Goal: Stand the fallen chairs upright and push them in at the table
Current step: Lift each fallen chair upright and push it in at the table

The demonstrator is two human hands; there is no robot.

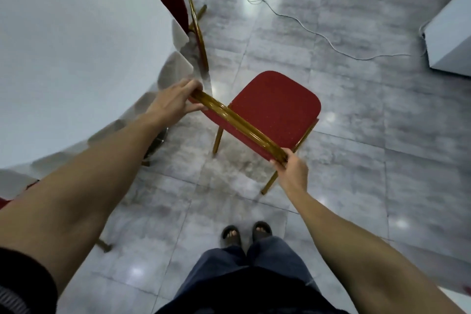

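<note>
Red, perhaps speckled chair [276, 107], gold frame; white tablecloth [76, 58]; grey marbled floor [356, 160].

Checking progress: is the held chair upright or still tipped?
Upright: the chair has its seat facing up, legs down; both hands grip its backrest top.

Both bare forearms reach forward and down, the left arm stretched farther out than the right. The left hand [175, 99] curls its fingers over one end of the gold-coloured metal top rail of a red upholstered chair [238, 120], thumb beneath. The right hand [293, 169] closes its grip round the rail's other end, wrist straight. Sandalled feet stand together below.
</note>
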